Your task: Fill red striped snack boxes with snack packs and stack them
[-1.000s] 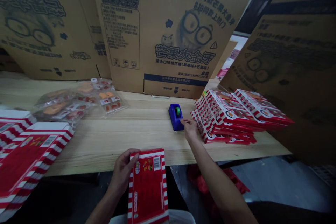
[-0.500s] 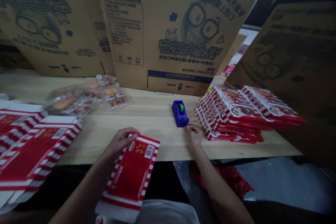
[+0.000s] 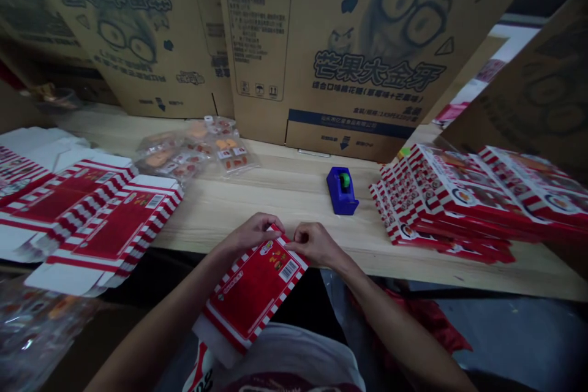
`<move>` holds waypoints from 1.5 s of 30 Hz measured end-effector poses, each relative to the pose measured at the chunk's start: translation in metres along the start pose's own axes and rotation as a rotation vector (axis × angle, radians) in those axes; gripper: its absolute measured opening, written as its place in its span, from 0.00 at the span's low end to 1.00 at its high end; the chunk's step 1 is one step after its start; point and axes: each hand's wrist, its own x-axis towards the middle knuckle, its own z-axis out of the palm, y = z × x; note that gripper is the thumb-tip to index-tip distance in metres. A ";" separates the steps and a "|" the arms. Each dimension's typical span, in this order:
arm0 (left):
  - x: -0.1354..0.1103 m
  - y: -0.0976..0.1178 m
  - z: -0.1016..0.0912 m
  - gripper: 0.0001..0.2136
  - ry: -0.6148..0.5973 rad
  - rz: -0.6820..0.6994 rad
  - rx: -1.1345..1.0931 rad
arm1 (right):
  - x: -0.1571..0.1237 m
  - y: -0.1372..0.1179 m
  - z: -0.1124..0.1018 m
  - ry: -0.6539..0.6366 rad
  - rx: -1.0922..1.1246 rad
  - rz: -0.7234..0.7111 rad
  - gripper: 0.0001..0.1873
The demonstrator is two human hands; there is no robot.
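My left hand (image 3: 260, 234) is closed on the top end of a flat red box (image 3: 260, 285) with striped red-and-white edges and a barcode. The box tilts over my lap, its lower end a white open flap. My right hand (image 3: 316, 244) pinches at the box's upper right edge, touching it. Between those fingertips is a piece of tape, too small to see clearly. On the table beyond stands a blue tape dispenser (image 3: 342, 191) with a green core.
Left lies a stack of flattened red-and-white boxes (image 3: 114, 226). Clear bags of candy (image 3: 232, 156) sit behind it, and more bags (image 3: 41, 331) lie lower left. Filled boxes (image 3: 463, 196) are piled on the right. Large cardboard cartons (image 3: 340, 110) stand along the back.
My right hand has left the dispenser's cutting edge and come left to the box's top edge. The box has risen and tilted a little. The view has shifted left and down.
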 end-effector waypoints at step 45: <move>-0.069 -0.042 -0.059 0.63 -0.035 0.028 1.397 | 0.174 -0.045 0.057 -0.113 -0.887 -0.085 0.26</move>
